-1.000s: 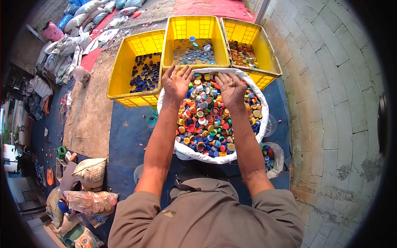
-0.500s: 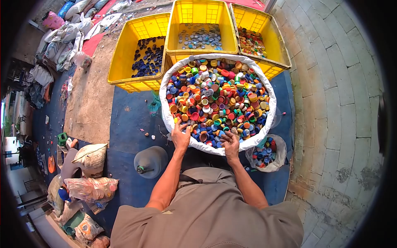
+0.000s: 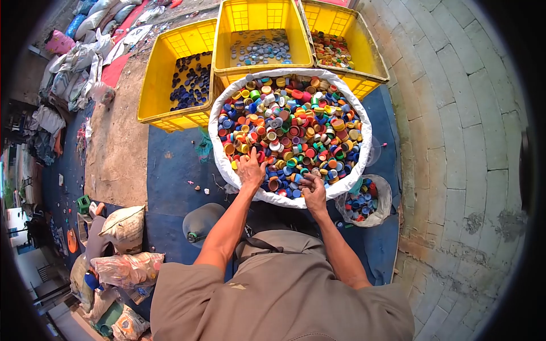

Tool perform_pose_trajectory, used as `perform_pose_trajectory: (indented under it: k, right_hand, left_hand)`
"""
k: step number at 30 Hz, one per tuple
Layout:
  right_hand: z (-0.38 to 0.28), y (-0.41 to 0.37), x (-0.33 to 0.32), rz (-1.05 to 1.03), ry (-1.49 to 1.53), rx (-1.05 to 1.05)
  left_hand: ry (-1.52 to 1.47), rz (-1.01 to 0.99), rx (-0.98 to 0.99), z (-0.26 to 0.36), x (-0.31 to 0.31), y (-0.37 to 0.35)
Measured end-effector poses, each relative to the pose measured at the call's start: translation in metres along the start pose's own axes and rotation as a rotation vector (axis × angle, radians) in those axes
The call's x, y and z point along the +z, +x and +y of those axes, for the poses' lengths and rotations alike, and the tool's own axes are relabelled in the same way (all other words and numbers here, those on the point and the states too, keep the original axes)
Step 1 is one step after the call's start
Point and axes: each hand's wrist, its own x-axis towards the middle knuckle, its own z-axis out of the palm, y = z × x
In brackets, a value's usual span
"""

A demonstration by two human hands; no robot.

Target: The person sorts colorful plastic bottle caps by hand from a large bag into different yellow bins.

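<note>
A wide round container with a white cloth rim (image 3: 367, 133) stands in front of me, heaped with bottle caps (image 3: 293, 133) of many colours. Over its near left part, my left hand (image 3: 250, 171) reaches in among the caps, fingers stretched forward and thumb apart. I see no cap held in it. Near the front rim, my right hand (image 3: 314, 193) rests at the caps with its fingers curled inward. Blue caps lie right beside those fingertips; what the fingers hold, if anything, is hidden.
Behind the container stand yellow crates with dark blue caps (image 3: 190, 79), pale caps (image 3: 267, 51) and red-orange caps (image 3: 333, 54). A small bag of caps (image 3: 364, 199) sits at right, a large translucent bottle (image 3: 203, 224) at left. A person (image 3: 94, 241) is among sacks. A block wall (image 3: 455, 142) runs along the right.
My left hand has moved from the left rim inward and forward over the caps. My right hand stays near the front rim, fingers still curled. The whole view has shifted slightly.
</note>
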Motion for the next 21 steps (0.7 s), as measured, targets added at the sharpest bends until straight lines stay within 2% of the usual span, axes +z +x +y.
perform_pose_trajectory:
  k: [5,7,11,14,16,18,19,21]
  right_hand:
    - [0.011,-0.018,-0.003,-0.005,-0.047,0.084]
    - [0.015,-0.021,0.000,0.001,-0.060,0.051]
    - [0.009,-0.016,0.007,-0.048,-0.131,0.029]
    - [-0.003,-0.005,0.018,-0.055,-0.237,-0.121]
    - [-0.006,0.007,0.026,-0.099,-0.302,-0.168]
    - [-0.011,0.020,0.034,-0.102,-0.496,-0.386]
    - [-0.015,0.028,0.039,-0.103,-0.562,-0.507]
    - [-0.023,0.041,0.047,-0.139,-0.703,-0.608]
  left_hand:
    - [0.002,-0.008,-0.034,-0.001,0.006,0.005]
    - [-0.030,-0.016,-0.049,-0.001,0.003,0.005]
    - [-0.259,0.014,-0.099,-0.003,-0.005,0.004]
    - [-1.127,-0.055,-0.381,0.006,-0.029,-0.003]
    - [-1.432,-0.221,-0.491,0.010,-0.064,-0.011]
    - [-1.820,-0.238,-0.557,0.004,-0.076,-0.028]
    - [-1.948,-0.256,-0.589,0.006,-0.091,-0.035]
    - [-2.122,-0.297,-0.592,-0.001,-0.104,-0.052]
